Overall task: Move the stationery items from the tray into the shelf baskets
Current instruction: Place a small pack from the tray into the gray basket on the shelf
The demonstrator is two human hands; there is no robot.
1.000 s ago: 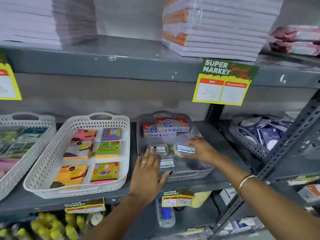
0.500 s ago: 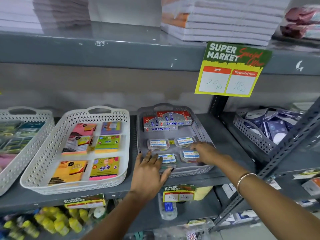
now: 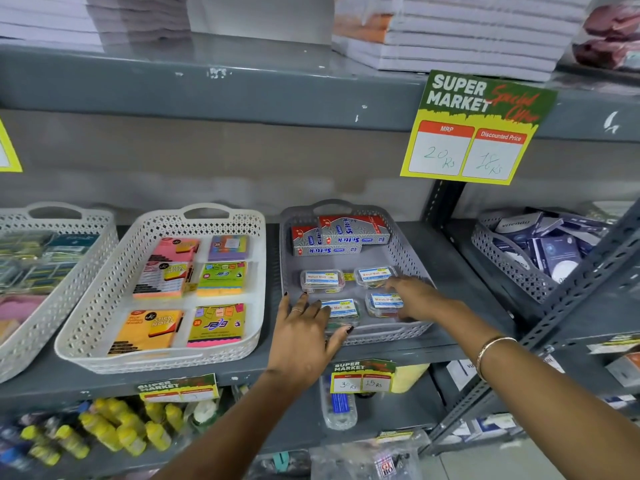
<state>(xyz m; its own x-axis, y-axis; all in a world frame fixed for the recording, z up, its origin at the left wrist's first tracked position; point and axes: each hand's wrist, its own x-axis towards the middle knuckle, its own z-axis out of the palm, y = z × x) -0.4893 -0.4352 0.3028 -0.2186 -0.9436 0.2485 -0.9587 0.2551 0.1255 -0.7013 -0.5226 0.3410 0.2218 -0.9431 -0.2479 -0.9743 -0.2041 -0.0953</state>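
Note:
A grey perforated basket (image 3: 407, 242) stands on the middle shelf. At its back lie red and silver Softek boxes (image 3: 341, 233). In front of them, small clear boxes with blue labels form two rows: back left (image 3: 322, 280), back right (image 3: 374, 275), front left (image 3: 344, 310), front right (image 3: 382, 302). My left hand (image 3: 304, 337) lies flat over the basket's front-left rim, fingers spread, thumb beside the front-left box. My right hand (image 3: 417, 298) is inside the basket against the front-right box, fingertips touching it and reaching toward the back-right one, with nothing lifted.
A white basket (image 3: 104, 306) of sticky-note pads sits to the left, another white basket (image 3: 86, 244) beyond it. A grey basket (image 3: 498, 265) of dark blue packets stands at right behind a slanted metal strut (image 3: 571, 299). A price sign (image 3: 474, 133) hangs above. Yellow bottles (image 3: 104, 431) fill the shelf below.
My right hand brought a clear box down to the basket's front right and set it there; it now rests beside it. My left hand has hardly moved.

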